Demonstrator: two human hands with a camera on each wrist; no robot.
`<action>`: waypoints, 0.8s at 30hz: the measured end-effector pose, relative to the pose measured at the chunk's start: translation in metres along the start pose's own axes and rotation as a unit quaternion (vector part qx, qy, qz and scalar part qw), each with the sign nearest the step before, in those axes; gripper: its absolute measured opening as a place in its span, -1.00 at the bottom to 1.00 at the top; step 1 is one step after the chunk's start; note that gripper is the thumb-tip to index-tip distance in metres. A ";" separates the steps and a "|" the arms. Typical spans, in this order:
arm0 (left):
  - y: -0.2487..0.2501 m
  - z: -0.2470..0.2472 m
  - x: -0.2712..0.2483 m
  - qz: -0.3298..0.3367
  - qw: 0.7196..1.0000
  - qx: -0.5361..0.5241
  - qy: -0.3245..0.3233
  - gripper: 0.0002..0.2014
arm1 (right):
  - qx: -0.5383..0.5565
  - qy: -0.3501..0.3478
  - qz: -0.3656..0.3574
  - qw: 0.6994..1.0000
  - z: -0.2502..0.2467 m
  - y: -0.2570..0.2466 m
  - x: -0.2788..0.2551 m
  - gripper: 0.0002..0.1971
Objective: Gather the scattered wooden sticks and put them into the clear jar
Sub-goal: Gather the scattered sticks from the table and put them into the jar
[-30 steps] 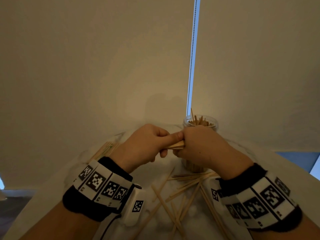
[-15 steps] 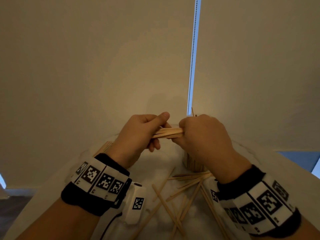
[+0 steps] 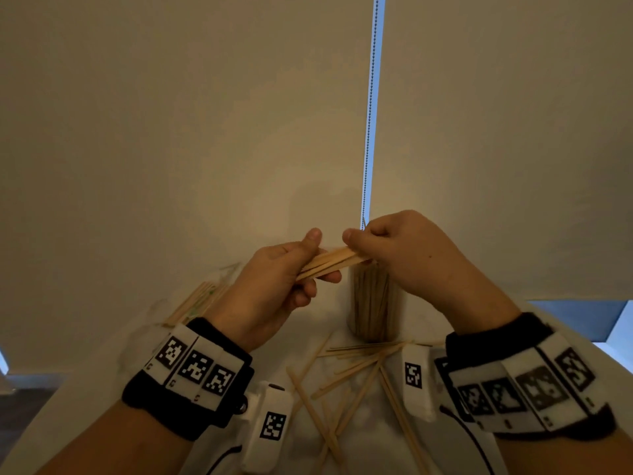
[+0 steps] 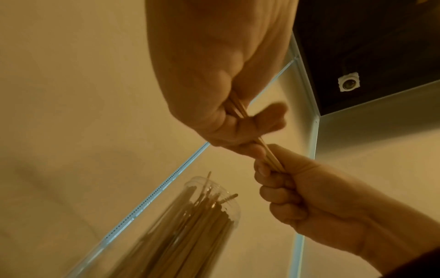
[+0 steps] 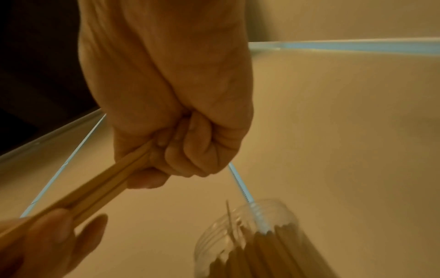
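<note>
A small bundle of wooden sticks (image 3: 330,261) lies nearly level in the air between both hands. My left hand (image 3: 287,269) pinches its left end between thumb and fingers. My right hand (image 3: 394,248) is curled round the right end, seen in the right wrist view as a fist on the bundle (image 5: 104,184). The clear jar (image 3: 373,303) stands upright just below the right hand, packed with sticks (image 4: 202,216); its rim is hidden in the head view. More loose sticks (image 3: 352,378) lie crossed on the white table (image 3: 96,389) in front of the jar.
Another pile of sticks in wrapping (image 3: 198,299) lies at the table's far left. A beige roller blind with a bead chain (image 3: 371,114) hangs close behind the jar. The table's right edge (image 3: 609,354) runs close to my right wrist.
Both hands have lifted the stick bundle upward, from in front of the jar's rim to above it. The right hand now covers the jar's mouth in the head view.
</note>
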State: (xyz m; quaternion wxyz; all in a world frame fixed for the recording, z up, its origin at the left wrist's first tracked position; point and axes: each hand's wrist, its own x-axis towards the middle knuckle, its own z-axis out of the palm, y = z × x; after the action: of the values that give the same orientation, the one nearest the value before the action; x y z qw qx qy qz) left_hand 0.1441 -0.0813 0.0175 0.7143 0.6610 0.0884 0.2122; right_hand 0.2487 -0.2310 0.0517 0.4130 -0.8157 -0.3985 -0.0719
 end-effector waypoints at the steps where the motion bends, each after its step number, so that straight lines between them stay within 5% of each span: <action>1: 0.001 0.000 0.000 -0.021 0.999 -0.025 -0.004 -0.50 | 0.002 0.008 0.003 1.000 -0.006 0.003 0.001 -0.54; 9: -0.018 -0.002 0.013 -0.038 0.996 0.067 0.036 -0.39 | -0.090 0.203 0.098 0.970 -0.071 0.054 0.003 -0.58; 13: -0.029 0.017 0.041 -0.043 0.983 0.176 -0.016 0.07 | -0.155 0.168 0.081 0.970 -0.065 0.054 0.018 -0.61; 18: -0.032 0.040 0.073 -0.017 0.967 0.236 -0.089 0.33 | -0.302 0.049 0.034 0.952 -0.047 0.037 0.054 -0.69; 20: -0.033 0.046 0.078 -0.006 0.968 0.229 -0.101 0.25 | -0.353 0.006 -0.001 0.935 -0.039 0.029 0.067 -0.72; 23: -0.040 0.046 0.084 0.039 0.964 0.242 -0.104 -0.39 | -0.401 -0.058 -0.051 0.913 -0.027 0.020 0.080 -0.71; 24: -0.042 0.045 0.085 0.050 0.964 0.240 -0.105 -0.45 | -0.415 -0.076 -0.062 0.905 -0.022 0.018 0.083 -0.69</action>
State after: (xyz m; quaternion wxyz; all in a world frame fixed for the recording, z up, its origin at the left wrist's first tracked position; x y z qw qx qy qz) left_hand 0.2458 -0.0877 -0.0060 0.5288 0.8349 0.0280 0.1497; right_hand 0.3221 -0.2045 0.0916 0.0003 -0.8900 -0.4126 -0.1939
